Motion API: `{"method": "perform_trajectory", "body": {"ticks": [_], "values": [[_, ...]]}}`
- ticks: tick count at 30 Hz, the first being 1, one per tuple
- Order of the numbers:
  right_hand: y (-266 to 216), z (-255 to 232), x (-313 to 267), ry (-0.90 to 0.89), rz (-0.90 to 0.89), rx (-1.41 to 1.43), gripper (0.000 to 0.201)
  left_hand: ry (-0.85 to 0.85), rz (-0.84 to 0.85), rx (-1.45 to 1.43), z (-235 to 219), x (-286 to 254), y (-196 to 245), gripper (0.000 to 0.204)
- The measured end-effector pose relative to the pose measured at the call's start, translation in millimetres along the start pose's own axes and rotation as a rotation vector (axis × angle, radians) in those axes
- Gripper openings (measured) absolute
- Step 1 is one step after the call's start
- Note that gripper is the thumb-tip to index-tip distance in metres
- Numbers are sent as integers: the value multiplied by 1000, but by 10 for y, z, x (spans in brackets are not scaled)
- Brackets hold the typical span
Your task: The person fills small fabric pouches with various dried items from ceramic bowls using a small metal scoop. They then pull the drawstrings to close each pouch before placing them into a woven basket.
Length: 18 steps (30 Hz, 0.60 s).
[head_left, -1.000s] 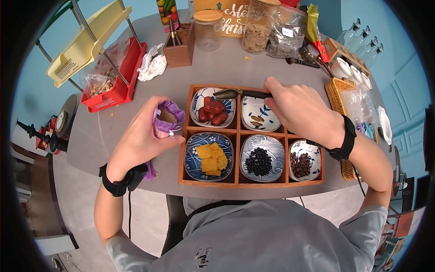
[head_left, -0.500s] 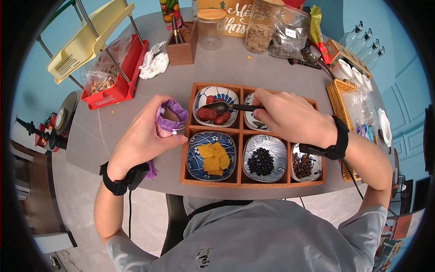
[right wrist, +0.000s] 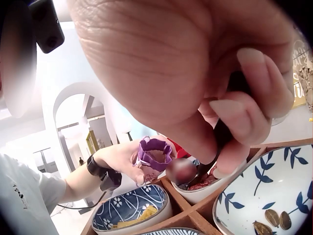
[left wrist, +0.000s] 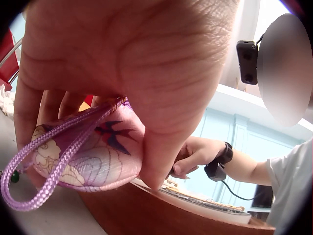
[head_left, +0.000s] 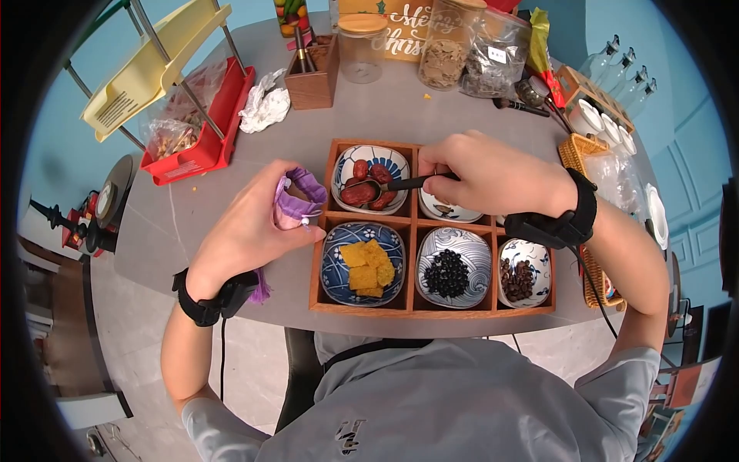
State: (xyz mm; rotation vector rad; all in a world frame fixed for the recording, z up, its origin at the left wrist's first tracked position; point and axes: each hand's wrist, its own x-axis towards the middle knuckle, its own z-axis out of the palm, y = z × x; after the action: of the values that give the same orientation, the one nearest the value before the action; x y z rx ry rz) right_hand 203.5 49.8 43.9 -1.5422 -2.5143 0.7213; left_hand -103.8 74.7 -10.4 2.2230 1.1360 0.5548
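My left hand (head_left: 239, 223) holds a small purple drawstring pouch (head_left: 299, 199), its mouth standing wide and facing up, left of the divided wooden box (head_left: 412, 231). In the left wrist view the pouch's side (left wrist: 100, 161) shows a dark swallow print and a braided purple cord (left wrist: 36, 200). My right hand (head_left: 500, 175) grips the black handle of a spoon (head_left: 404, 184). The spoon's head is among the red dates (head_left: 356, 193) in the patterned bowl (head_left: 396, 160) at the box's back left. In the right wrist view a date (right wrist: 182, 171) overlaps the spoon's head.
Other bowls in the box hold yellow square pieces (head_left: 368, 266), black beans (head_left: 446, 273), brown beans (head_left: 517, 279) and several seed pods (right wrist: 285, 220). Behind stand a lidded jar (head_left: 362, 58) and a wooden holder (head_left: 312, 81). A red tray (head_left: 188, 162) lies left, a wicker basket (head_left: 571, 154) right.
My right hand has brought the spoon down and left from above the bowls into the red dates. The left hand and pouch have stayed nearly in place; the view has shifted slightly.
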Motion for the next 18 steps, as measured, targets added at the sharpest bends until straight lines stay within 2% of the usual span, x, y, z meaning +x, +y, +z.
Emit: {"method": "perform_trajectory", "body": {"ticks": [2, 8, 11, 12, 16, 18], "values": [[143, 58, 27, 38, -57, 8, 14, 10, 23, -14, 3, -4, -22, 68], [290, 46, 37, -71, 130, 286, 16, 29, 38, -20, 9, -15, -37, 69], [213, -116, 2, -59, 130, 202, 23, 49, 55, -7, 29, -25, -60, 69], [136, -155, -7, -40, 150, 243, 17, 53, 61, -1, 30, -29, -57, 69], [-92, -272, 76, -27, 10, 124, 18, 30, 36, -39, 16, -18, -29, 70], [-234, -216, 181, 38, -67, -57, 17, 45, 68, -51, 40, -17, -38, 71]]}}
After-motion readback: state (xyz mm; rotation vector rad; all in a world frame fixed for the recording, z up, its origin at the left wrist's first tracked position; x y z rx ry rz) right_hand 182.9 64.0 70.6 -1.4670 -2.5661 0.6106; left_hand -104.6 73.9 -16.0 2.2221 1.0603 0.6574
